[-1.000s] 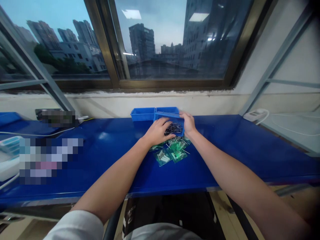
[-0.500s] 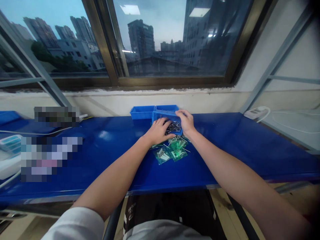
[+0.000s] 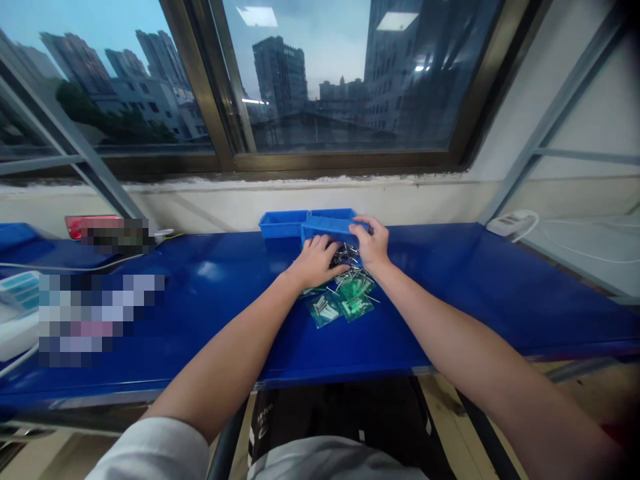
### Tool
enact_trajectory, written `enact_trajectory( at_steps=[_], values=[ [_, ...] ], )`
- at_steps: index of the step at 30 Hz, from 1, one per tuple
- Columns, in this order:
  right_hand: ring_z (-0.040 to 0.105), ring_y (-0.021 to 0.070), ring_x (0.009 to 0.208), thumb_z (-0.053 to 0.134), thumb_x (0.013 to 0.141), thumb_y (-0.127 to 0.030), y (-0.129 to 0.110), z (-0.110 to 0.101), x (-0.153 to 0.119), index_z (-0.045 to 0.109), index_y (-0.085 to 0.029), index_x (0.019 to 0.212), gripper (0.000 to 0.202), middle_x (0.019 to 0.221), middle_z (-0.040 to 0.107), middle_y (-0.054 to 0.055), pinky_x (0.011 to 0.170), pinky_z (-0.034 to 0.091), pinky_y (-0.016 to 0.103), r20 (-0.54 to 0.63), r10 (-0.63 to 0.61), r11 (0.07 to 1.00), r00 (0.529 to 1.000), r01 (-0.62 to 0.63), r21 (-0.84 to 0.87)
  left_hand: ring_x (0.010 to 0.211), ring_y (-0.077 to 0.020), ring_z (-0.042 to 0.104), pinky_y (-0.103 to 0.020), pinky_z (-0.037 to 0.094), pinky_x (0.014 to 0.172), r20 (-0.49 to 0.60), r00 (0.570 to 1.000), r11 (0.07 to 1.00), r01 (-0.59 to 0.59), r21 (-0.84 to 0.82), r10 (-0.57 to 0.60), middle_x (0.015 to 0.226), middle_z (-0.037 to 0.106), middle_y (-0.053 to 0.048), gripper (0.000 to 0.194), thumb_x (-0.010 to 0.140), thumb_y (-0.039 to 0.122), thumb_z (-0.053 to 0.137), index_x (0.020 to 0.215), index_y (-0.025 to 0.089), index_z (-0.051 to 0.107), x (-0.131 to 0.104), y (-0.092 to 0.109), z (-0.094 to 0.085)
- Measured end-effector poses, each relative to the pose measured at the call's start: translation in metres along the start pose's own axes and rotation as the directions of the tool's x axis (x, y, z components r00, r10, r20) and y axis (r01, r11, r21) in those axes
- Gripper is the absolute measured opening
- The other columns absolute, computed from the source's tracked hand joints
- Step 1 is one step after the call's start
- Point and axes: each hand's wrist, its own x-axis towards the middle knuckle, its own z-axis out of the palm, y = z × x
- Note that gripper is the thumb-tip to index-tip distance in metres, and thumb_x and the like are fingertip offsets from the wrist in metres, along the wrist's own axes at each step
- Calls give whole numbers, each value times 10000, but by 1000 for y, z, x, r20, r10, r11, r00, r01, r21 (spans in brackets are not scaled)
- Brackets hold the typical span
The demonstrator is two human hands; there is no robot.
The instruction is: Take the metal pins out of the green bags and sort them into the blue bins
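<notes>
A blue bin (image 3: 333,225) is tipped toward me, with its open side facing down over a pile of metal screws (image 3: 350,257). My right hand (image 3: 374,243) grips the bin's right upper edge between thumb and fingers. At the bin's left side, my left hand (image 3: 317,263) has its fingers apart beside the screws; whether it touches the bin cannot be made out. Green-printed clear packets (image 3: 357,305) lie in front of the screws, and another packet (image 3: 325,308) with pale pieces inside is just left of them.
Two more blue bins (image 3: 284,225) stand behind, against the wall. A blue table (image 3: 210,333) spans the view. On the right is a white device (image 3: 510,223) with a cable; at far left, a white object (image 3: 17,320) and blurred-out items.
My right hand has tilted the blue bin further, so its underside faces up more and more screws lie on the pile. My left hand has barely moved.
</notes>
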Motion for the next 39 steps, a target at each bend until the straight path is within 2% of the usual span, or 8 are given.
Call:
enact_trajectory(
  at_steps=[7, 19, 29, 36, 39],
  values=[
    [508, 144, 651, 613, 660, -356, 1, -5, 4, 660, -178, 827, 249, 732, 619, 1, 641, 417, 294, 12, -65, 997, 998, 65, 40, 1034, -277, 470, -418, 371, 896, -16, 998, 998, -67, -20, 67, 1122, 493, -144, 524, 838, 554, 436, 1158, 144, 502, 2, -2, 1],
    [535, 162, 633, 621, 620, -302, -8, -13, 4, 661, -175, 832, 250, 718, 629, 7, 632, 446, 317, 105, -141, 989, 984, 134, 70, 1164, -286, 441, -422, 343, 963, -11, 997, 997, -73, -37, 72, 1235, 518, -141, 693, 811, 690, 318, 1227, 161, 483, 0, 2, -3],
    [562, 187, 660, 617, 607, -313, -10, -20, 6, 662, -186, 853, 281, 766, 648, 17, 614, 458, 327, 178, -232, 972, 956, 221, 78, 1181, -273, 445, -430, 325, 1004, -63, 992, 994, -110, 26, 112, 1218, 542, -129, 552, 890, 565, 295, 1190, 162, 524, 0, 6, -4],
    [580, 202, 704, 604, 632, -330, -9, -22, 10, 654, -185, 885, 296, 816, 652, 32, 632, 468, 337, 179, -228, 974, 957, 222, 51, 1150, -261, 470, -413, 347, 978, -45, 986, 987, -163, 9, 163, 1204, 541, -130, 509, 904, 521, 312, 1148, 152, 563, -1, 4, -4],
    [581, 204, 712, 607, 629, -323, -7, -22, 11, 655, -181, 876, 289, 812, 654, 34, 635, 466, 337, 170, -227, 974, 959, 221, 53, 1063, -236, 521, -393, 368, 936, -12, 984, 985, -175, 1, 175, 1120, 583, -112, 487, 913, 501, 306, 1124, 157, 577, 0, 4, -7]
  ],
)
